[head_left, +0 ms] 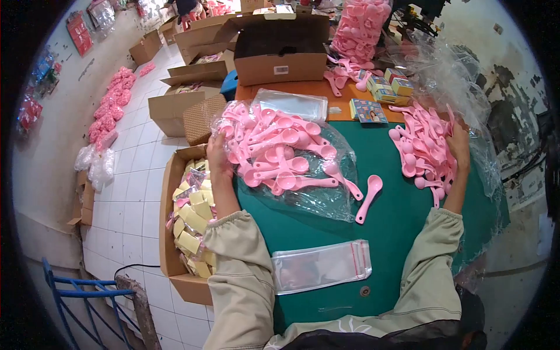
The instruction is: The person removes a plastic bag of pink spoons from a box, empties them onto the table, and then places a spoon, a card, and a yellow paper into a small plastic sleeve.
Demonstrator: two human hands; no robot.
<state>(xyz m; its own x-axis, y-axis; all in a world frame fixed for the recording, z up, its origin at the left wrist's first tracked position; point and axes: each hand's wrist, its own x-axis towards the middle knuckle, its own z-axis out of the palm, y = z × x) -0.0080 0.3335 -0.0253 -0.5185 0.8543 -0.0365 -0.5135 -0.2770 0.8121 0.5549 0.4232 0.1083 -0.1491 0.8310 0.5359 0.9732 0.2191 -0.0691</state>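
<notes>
My left hand [218, 154] rests against the left side of a clear plastic bag full of pink spoons [280, 153] on the green table [326, 224]. Its fingers are half hidden under the bag's edge. My right hand [459, 144] lies on the right side of a loose heap of pink spoons [424, 144], fingers bent over them. One single pink spoon [368, 198] lies between the two piles. A stack of empty clear sleeves with a red strip [321, 266] sits near my chest.
A cardboard box of packed yellow-carded items [189, 224] stands on the floor at left. Open cardboard boxes [280, 49], more clear sleeves [291, 103], small printed cartons [392, 84] and a big bag of pink spoons [357, 29] crowd the far side. A blue chair [87, 297] is lower left.
</notes>
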